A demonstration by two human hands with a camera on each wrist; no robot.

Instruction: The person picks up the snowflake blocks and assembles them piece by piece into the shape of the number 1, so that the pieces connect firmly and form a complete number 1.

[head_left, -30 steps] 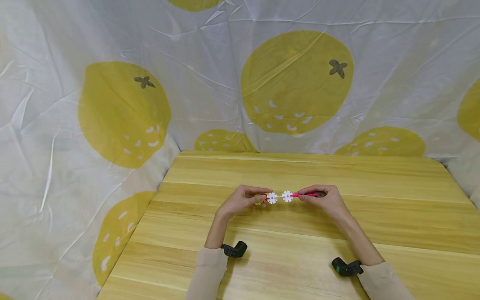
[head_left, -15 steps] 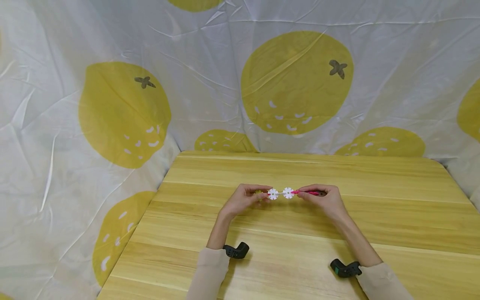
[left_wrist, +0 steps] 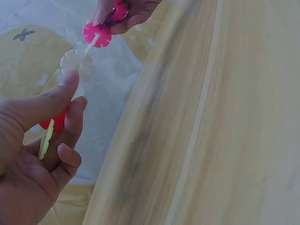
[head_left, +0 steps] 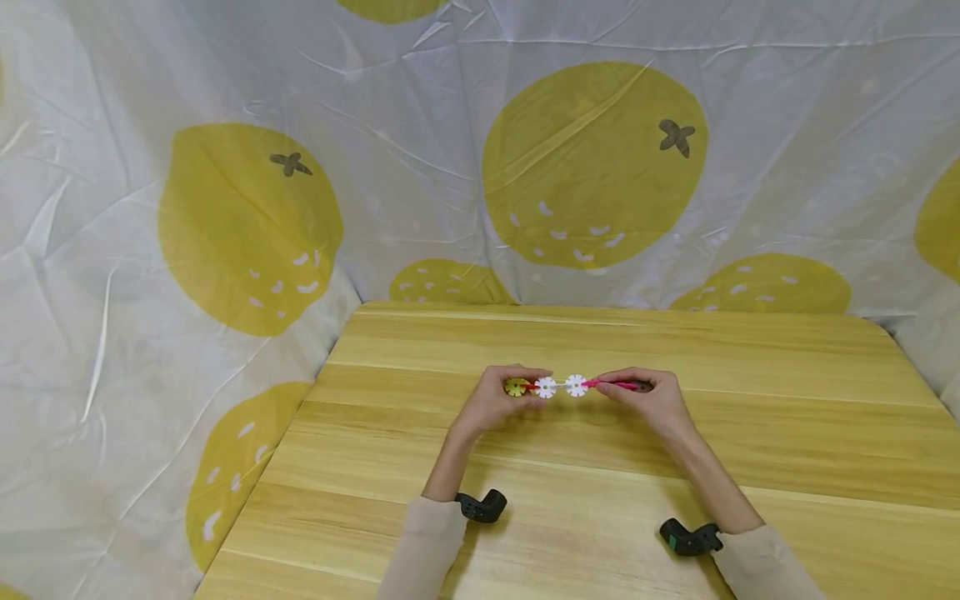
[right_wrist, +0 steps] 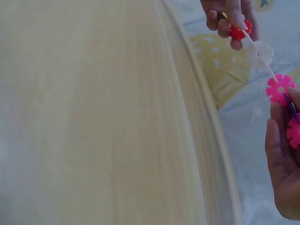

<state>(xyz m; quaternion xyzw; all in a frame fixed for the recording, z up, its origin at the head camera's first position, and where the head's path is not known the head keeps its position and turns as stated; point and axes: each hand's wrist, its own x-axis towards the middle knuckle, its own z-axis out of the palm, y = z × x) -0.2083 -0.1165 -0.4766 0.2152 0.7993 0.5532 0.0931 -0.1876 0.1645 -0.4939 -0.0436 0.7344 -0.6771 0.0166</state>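
Observation:
A chain of interlocking snowflake discs is stretched between both hands above the table. From its left end come a yellow disc, a red disc and white discs, one seen edge-on. Pink discs with a dark purple one between them make up the right end. My left hand grips the left part, thumb tip at the white disc's edge, with the red and yellow discs inside the fingers. Thumb and fingers of my right hand pinch the pink and purple end, partly covering it.
The wooden table lies below both hands. A pale cloth with lemon prints hangs behind it and along its left side. Black wrist cameras sit on both forearms, low over the table.
The left hand has shifted slightly right along the chain and its thumb has moved lower, uncovering the yellow and red discs. The chain sits slightly higher in view. The right hand stays nearly still.

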